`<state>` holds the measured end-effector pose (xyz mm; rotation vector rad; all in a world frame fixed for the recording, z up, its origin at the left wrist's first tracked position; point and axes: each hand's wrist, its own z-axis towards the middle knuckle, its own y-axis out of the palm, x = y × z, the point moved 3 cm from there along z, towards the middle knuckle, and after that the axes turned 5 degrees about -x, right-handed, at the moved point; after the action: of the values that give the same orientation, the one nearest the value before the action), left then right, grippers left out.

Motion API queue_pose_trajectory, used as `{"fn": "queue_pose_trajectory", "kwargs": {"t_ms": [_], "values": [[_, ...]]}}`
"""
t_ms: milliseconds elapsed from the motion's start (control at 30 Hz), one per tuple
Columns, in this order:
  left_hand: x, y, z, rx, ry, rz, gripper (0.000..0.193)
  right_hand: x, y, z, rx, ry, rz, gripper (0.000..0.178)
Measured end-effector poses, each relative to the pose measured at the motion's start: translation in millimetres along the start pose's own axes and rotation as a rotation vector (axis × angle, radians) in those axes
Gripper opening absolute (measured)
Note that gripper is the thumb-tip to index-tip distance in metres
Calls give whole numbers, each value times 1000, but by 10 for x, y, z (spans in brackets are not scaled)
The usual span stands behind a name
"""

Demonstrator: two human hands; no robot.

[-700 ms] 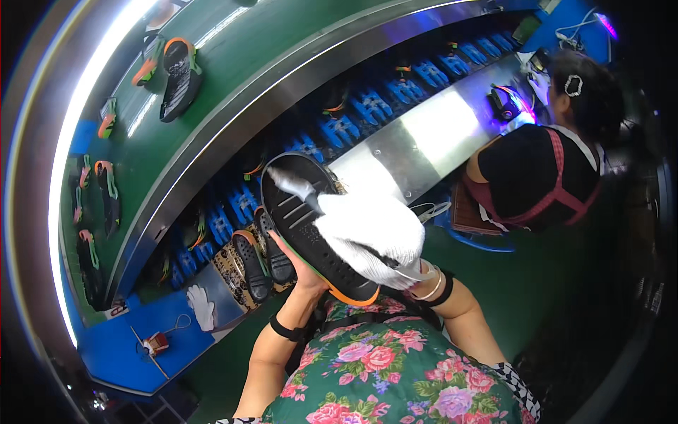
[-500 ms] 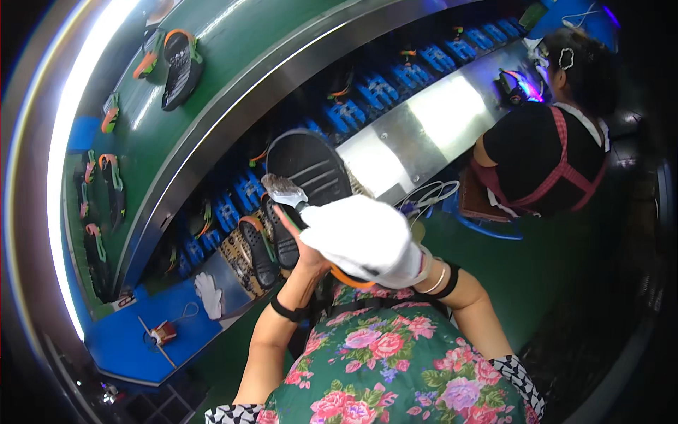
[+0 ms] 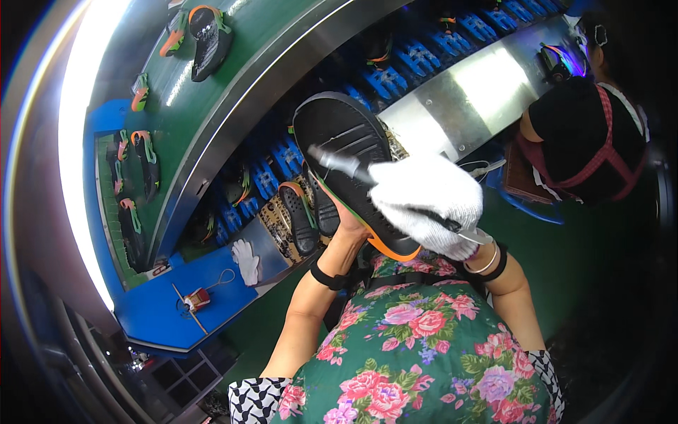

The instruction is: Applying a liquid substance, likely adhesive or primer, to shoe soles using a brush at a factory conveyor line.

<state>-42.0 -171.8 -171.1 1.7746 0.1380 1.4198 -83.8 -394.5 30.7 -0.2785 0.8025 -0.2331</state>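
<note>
A black shoe sole [image 3: 339, 124] with an orange and green rim is tilted in front of me. My bare left hand [image 3: 351, 222] grips it by its left edge, fingers mostly hidden beneath. A white knit glove covers my right hand [image 3: 427, 201], which is closed round a brush [image 3: 337, 161]. The brush head, blurred by motion, lies over the ribbed middle of the sole; whether the bristles touch it, I cannot tell. A thin pale handle end [image 3: 474, 236] sticks out behind the glove.
Beside my left hand, a similar sole [image 3: 299, 219] rests on a stained board. A spare white glove [image 3: 246, 261] lies near a blue table [image 3: 159, 314]. Beyond, a green belt [image 3: 258, 21] carries more soles. At right, a person [image 3: 575, 141] sits by a metal ledge [image 3: 466, 99].
The brush has gone from beyond the sole's left edge to over its inner face. My gloved hand has turned, uncovering the orange heel end. The whole view has shifted.
</note>
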Motion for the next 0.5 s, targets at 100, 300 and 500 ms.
{"fn": "queue_pose_trajectory", "kwargs": {"t_ms": [100, 300, 500], "values": [[-55, 6, -47, -58, -48, -165, 78, -36, 125, -41, -85, -80, -24, 34], [34, 303, -25, -354, -62, -571, 100, 22, 93, -76, -33, 36, 185, 27], [169, 521, 57, 194, -167, -614, 110, -38, 254, -238, -91, -114, 20, 33]]}}
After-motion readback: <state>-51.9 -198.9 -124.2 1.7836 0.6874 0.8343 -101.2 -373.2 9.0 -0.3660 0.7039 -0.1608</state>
